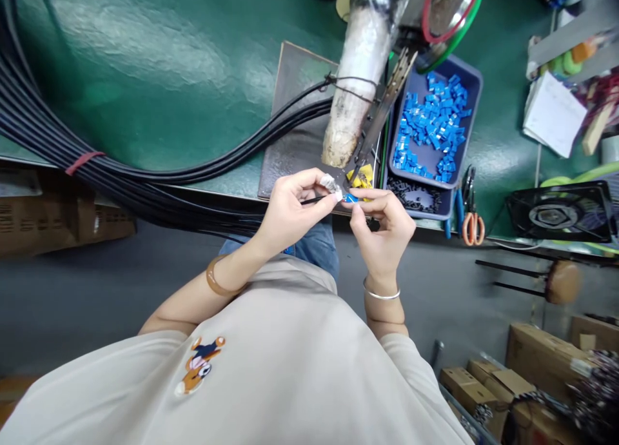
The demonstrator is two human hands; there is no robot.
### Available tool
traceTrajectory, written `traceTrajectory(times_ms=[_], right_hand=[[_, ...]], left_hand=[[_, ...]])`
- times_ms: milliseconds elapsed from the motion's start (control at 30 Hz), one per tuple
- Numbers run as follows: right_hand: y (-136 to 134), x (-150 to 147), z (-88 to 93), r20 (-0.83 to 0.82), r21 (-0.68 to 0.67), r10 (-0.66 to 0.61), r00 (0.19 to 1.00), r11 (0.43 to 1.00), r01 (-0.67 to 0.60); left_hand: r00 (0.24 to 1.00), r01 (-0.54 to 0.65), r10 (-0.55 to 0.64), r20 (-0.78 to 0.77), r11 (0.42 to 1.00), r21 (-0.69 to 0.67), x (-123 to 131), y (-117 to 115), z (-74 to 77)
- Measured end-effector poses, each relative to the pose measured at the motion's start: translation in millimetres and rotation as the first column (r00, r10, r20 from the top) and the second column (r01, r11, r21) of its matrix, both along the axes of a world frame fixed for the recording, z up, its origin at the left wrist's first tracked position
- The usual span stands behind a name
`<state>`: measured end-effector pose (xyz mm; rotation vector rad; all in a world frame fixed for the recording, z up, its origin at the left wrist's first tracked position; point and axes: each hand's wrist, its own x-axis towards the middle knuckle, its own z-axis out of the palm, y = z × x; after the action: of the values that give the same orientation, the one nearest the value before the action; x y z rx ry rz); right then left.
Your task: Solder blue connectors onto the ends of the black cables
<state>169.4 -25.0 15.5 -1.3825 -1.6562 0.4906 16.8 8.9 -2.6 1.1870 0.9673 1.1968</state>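
1. Over at 9 o'clock there's a fat bundle of black cables sweeping across the green table, with a red band wrapped round it.
2. Left hand, pretty much dead centre: fingers pinched together on the end of one thin black cable, with a bit of tape on the fingertip.
3. Right hand, just at 3 o'clock of the left one: thumb and forefinger clamped on a small blue connector, which sits right at the cable tip between the two hands, at the table's near edge.
4. Straight up at 12 o'clock from the hands, a white wrapped cylinder hangs over a dark mat, with some yellow bits just below it.
5. At 2 o'clock, a blue tray full of the same blue connectors.
6. Further toward 3 o'clock: orange-handled scissors, then a black fan.
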Motion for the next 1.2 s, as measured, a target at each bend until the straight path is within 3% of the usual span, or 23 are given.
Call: traceTrajectory(times_ms=[467,700,967,1200], right_hand=[[5.0,-0.7,-5.5,0.045,0.091,-0.014,0.999,0.996,0.01],[6.6,-1.8,-4.5,0.065,0.11,-0.03,0.997,0.994,0.023],[10.1,-2.8,-1.7,0.07,0.166,-0.044,0.997,0.986,0.032],[7.4,-1.7,0.3,0.109,0.196,-0.009,0.994,0.981,-0.012]], left_hand=[[0.982,-0.15,0.152,-0.115,0.988,0.026,12.1,-0.3,4.0],[0.958,-0.188,0.192,-0.211,0.981,0.039,15.5,-1.9,-1.1],[0.907,-0.274,0.324,-0.27,0.939,0.206,19.3,-4.9,0.6],[0.902,-0.262,0.31,-0.301,0.946,0.192,18.1,-7.1,2.7]])
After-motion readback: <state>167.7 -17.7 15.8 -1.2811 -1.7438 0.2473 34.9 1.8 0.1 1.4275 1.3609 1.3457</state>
